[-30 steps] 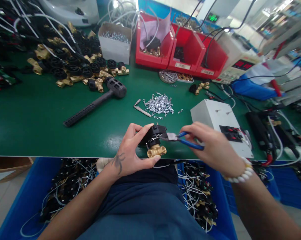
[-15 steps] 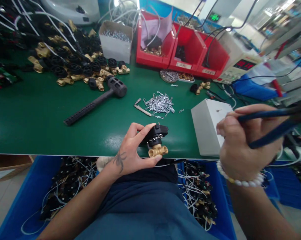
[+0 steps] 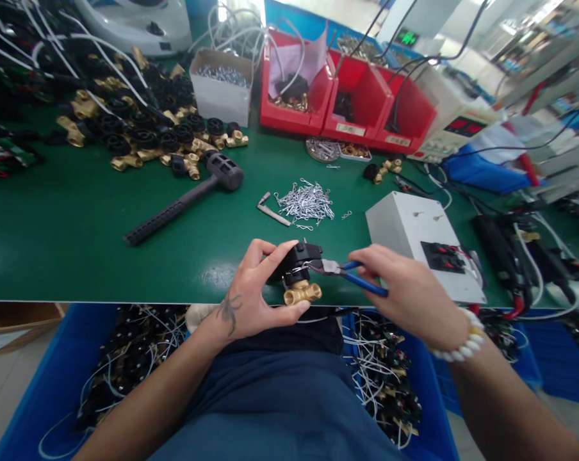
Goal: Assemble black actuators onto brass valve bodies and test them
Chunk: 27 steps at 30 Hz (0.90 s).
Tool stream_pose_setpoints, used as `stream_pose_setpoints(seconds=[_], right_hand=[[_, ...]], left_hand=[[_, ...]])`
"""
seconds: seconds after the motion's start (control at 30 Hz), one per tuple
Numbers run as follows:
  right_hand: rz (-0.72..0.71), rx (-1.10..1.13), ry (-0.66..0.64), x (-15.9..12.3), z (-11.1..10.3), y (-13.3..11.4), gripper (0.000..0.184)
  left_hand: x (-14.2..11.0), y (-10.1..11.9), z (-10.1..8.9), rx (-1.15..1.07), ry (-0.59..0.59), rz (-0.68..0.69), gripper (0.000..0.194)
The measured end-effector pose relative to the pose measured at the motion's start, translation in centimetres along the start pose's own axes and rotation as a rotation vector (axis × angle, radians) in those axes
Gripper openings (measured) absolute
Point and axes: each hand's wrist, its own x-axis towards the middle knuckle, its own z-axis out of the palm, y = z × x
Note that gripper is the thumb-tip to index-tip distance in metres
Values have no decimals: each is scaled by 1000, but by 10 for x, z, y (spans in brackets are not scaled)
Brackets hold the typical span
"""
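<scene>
My left hand (image 3: 251, 288) grips a brass valve with a black actuator housing (image 3: 303, 292), thumb below on the brass and fingers over the black top. It is held at the front edge of the green table. A wire clip (image 3: 299, 271) sits across the black neck. Wrapped round the blue handles of the pliers (image 3: 361, 282) is my right hand (image 3: 405, 291). The pliers' jaws reach the clip from the right; whether they pinch it I cannot tell. Behind lies a pile of metal R-clips (image 3: 309, 202) beside a small bent metal piece (image 3: 273, 211).
A black mallet (image 3: 188, 198) lies left of the clips, before a heap of brass valves (image 3: 145, 137). Red bins (image 3: 347, 131) and a white carton (image 3: 222, 99) stand behind. A grey box (image 3: 395, 224) stands right of my hands. Blue crates (image 3: 40, 410) hold wired parts below the table.
My right hand has swung the pliers from the far right, above the grey box, in to the clip on the valve. My left hand holds the valve nearly still.
</scene>
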Motion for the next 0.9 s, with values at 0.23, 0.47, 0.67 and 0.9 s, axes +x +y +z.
stream_pose_setpoints(seconds=[0.23, 0.47, 0.67, 0.9], right_hand=[[84, 65, 356, -5, 14, -6, 16], [333, -175, -48, -5, 34, 18, 37], [59, 12, 4, 4, 35, 8, 29], [-306, 142, -9, 31, 19, -26, 16]], left_hand=[[-1, -1, 1, -11, -10, 14, 75], [-1, 2, 2, 15, 43, 9, 72], [-3, 0, 5, 57, 51, 35, 74], [-2, 1, 5, 47, 36, 55, 75]])
